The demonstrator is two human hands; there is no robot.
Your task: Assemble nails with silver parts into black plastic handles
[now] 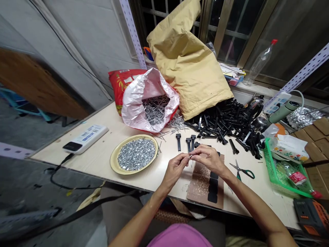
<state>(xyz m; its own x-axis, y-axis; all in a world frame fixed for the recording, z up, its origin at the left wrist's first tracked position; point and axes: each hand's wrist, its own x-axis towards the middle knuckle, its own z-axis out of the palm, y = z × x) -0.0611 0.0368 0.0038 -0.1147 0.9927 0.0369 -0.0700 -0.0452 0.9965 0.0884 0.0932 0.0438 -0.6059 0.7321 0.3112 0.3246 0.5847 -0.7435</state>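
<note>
My left hand (177, 166) and my right hand (209, 159) meet over the table, fingertips closed together. Between them is a thin, shiny metal pin (191, 162), partly hidden by the fingers, so I cannot tell which hand carries it. Just beyond the hands lie several black plastic pieces with wide heads, one black piece (178, 141) standing a little apart. Below my right hand is a brown board (199, 185) with black rounded squares (212, 188) along it. To the left, a yellow dish (113, 164) holds many small silvery metal parts (136, 154).
A red and white sack (131, 103) of metal pins stands behind the dish. A yellow bag (195, 72) leans over a heap of black pieces (221, 120). Scissors (243, 171) and a green basket (271, 171) are at right; a white power strip (86, 139) lies left.
</note>
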